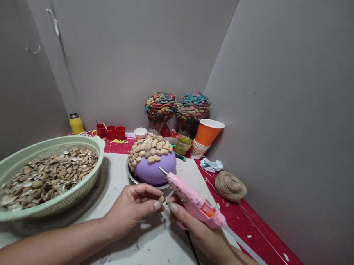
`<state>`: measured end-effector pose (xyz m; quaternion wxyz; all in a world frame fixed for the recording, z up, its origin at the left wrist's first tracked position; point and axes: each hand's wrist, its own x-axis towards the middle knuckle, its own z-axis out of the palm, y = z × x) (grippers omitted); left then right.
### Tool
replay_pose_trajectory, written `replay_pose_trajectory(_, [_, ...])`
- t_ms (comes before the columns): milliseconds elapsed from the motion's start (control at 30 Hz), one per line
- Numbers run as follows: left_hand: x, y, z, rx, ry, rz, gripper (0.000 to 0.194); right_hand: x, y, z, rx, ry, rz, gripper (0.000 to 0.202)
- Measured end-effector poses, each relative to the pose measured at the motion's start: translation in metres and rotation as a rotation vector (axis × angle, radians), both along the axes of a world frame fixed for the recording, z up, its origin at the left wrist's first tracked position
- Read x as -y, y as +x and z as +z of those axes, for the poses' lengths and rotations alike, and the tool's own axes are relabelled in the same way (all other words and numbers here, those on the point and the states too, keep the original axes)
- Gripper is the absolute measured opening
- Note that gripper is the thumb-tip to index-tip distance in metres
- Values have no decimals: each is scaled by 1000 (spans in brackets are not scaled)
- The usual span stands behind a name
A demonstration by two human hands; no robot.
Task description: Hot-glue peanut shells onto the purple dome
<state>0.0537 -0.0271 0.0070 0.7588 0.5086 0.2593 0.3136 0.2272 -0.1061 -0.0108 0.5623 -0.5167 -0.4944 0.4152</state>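
A purple balloon [155, 173] sits in a metal bowl [128, 170], its upper part covered with peanut shells [150, 147]. In front of it, my left hand [139, 202] pinches a small peanut shell [161, 198] between thumb and fingertips. My right hand [195, 225] grips a pink hot glue gun [194, 196], whose metal nozzle points up and left, close to the bare lower side of the balloon. The fingertips of both hands are near each other but apart. A black cord hangs below the glue gun.
At left stands a green basket [99, 151] full of shells. Behind are a yellow bottle [76, 124], red cups [111, 132], two colourful shell-covered balls [160, 106] and an orange paper cup [208, 133]. A twine ball [230, 186] lies at right; grey panels surround the table.
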Motion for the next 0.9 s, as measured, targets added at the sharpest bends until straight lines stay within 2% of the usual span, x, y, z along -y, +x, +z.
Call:
replay_pose_trajectory(133, [3,0,-3,-3,72,-33,25,1,-4,12,64,50,60,30])
replay_pose_trajectory(267, [5,0,-4,-15,114,-24,23,1,-7,19,141,84,20,23])
replay_pose_trajectory(400, [6,-2,-3,-31,138,-15,22,3,-7,15,142,100,41,20])
replay_pose_trajectory(600, [6,-3,-4,-61,160,-10,24,1,-6,8,132,115,70,40])
replay_pose_trajectory(767, [7,-3,-7,-76,173,-6,23,0,-8,13,151,128,69,33])
replay_pose_trajectory(900, [11,-3,-6,-117,232,33,19,1,-10,17,209,130,46,18])
